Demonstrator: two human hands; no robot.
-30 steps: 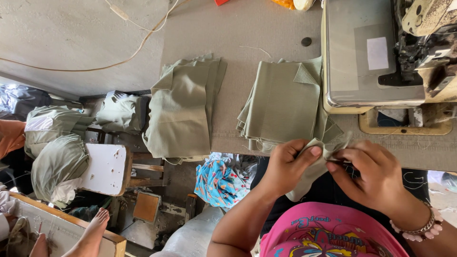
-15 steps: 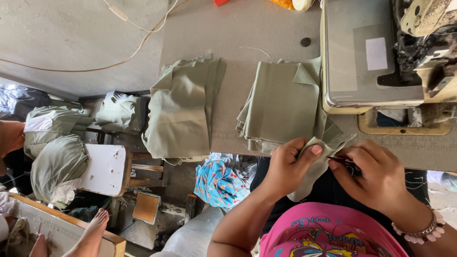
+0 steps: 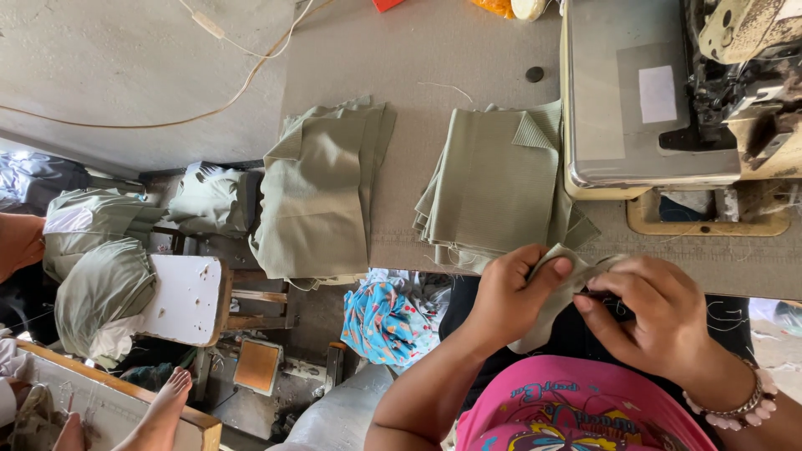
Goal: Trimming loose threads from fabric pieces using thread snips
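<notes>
We count two hands at work over the near edge of the desk (image 3: 468,50). The left hand (image 3: 510,296) pinches a small olive-green fabric piece (image 3: 561,284), thumb on top and fingers (image 3: 558,267) curled closed on the cloth. The right hand (image 3: 656,313) meets it from the other side, its fingers bent narrow around the same piece; something small and dark sits under them, too hidden for us to tell what it is. The piece hangs just off the desk edge, above the lap, between the two hands. One beaded bracelet (image 3: 739,405) circles the right wrist.

On the desk we count two stacks of the same olive cloth: one stack of folded pieces (image 3: 497,184) just beyond the hands, touching the base of the one sewing machine (image 3: 647,92), and a second stack (image 3: 322,192) further left, draped over the desk edge. The two stacks lie apart, bare desk between them. One thin cord (image 3: 209,108) runs across the surface on the far left. Below the desk stands one white stool (image 3: 188,296) with olive bundles (image 3: 100,284) beside it, and one bare foot (image 3: 163,405) of another person shows at the bottom left.
</notes>
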